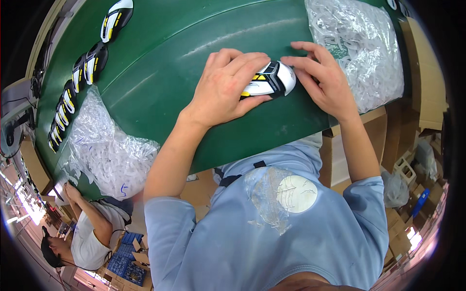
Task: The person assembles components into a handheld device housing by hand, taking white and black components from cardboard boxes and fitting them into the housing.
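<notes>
A moulded piece (262, 85) in white, black and yellow, rounded at one end, lies on the green table. My left hand (228, 80) is wrapped over its left part, with the thumb along the near side, and covers much of it. Just to the right of the white rounded end is my right hand (320, 72), its fingers apart and bent. The right fingertips come close to that end; whether one touches it I cannot tell. Nothing shows in the right hand.
A clear bag of translucent white parts (359, 58) lies at the right. Another such bag (114, 155) lies at the left. Several similar pieces (94, 63) line the far left edge. Cardboard boxes (359, 140) stand below the table's right. A co-worker (90, 233) sits at lower left.
</notes>
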{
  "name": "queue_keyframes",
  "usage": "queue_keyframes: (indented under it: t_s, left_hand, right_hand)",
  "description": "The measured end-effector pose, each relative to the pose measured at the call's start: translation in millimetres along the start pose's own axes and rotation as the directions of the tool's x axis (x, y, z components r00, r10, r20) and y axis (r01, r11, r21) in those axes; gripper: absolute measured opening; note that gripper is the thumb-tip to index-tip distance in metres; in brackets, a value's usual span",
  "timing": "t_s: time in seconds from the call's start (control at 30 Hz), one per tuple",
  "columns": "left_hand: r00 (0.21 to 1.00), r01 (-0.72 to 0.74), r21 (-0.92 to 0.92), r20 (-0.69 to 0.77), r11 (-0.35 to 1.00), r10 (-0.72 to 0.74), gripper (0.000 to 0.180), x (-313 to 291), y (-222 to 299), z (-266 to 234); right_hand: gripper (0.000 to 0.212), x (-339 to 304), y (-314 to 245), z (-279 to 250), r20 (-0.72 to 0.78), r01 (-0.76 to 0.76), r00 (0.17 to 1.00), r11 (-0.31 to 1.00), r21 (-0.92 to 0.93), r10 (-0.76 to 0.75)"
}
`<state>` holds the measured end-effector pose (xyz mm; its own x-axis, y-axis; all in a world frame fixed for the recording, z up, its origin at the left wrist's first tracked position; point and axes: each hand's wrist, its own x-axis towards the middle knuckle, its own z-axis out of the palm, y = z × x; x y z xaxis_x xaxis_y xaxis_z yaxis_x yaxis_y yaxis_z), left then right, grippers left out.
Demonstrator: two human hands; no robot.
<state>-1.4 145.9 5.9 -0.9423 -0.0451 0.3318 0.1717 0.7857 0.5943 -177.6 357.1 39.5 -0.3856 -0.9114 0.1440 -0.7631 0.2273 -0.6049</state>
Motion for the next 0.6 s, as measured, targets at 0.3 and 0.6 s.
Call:
queue_keyframes:
  t_s: [0.3, 0.6]
  left_hand:
    - [1.0, 0.005, 0.012, -0.028, 1.0, -0.005, 0.067, 1, 2, 3]
    - [1.0, -0.003, 0.01, -0.013, 1.0, 0.003, 0.067, 0, 3, 3]
  right_hand:
    - [0.047, 1, 4, -4, 0.098, 0.143, 0.984, 0.988, 0.065, -0.149]
    - [0.054, 14, 5, -8, 0.066, 0.205, 0.975, 0.973, 0.107, -0.212]
